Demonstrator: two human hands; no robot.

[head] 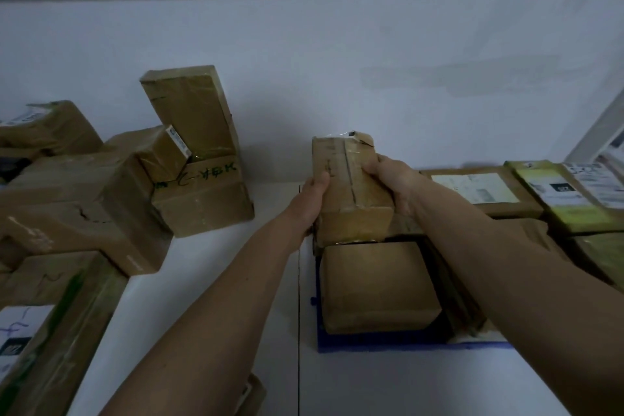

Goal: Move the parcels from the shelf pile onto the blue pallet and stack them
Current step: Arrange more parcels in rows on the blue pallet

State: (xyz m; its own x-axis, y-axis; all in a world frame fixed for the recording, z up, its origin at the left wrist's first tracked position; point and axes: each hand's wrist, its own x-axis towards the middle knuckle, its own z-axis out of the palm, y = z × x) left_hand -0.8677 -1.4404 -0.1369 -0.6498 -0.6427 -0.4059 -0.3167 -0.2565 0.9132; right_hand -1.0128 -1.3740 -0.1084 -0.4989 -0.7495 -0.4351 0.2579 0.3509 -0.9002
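Nearest to the camera, at 6 o'clock, the two bare forearms reach forward over the white floor. Just beyond them, at 5 o'clock, the blue pallet [378, 346] lies on the floor and already carries a brown parcel [378, 287] at its near edge. Above this parcel, near the centre, the held parcel [351, 186] is a long taped carton, tilted with its far end up. The left hand [312, 197] presses its left side with the thumb on top, and the right hand [393, 179] curls its fingers over the right edge; so each grip is clamped on this carton. It seems to hang just behind the near parcel, not yet set down. To do the step well, I think it is best to level the carton first, lower it flat beside or behind the near parcel, keep edges parallel, and release only when it sits steady. At 3 o'clock flat labelled parcels [479, 192] lie stacked. At 9 to 10 o'clock the remaining pile [101, 199] waits, with one tall carton [192, 108] leaning against the white wall [371, 61].
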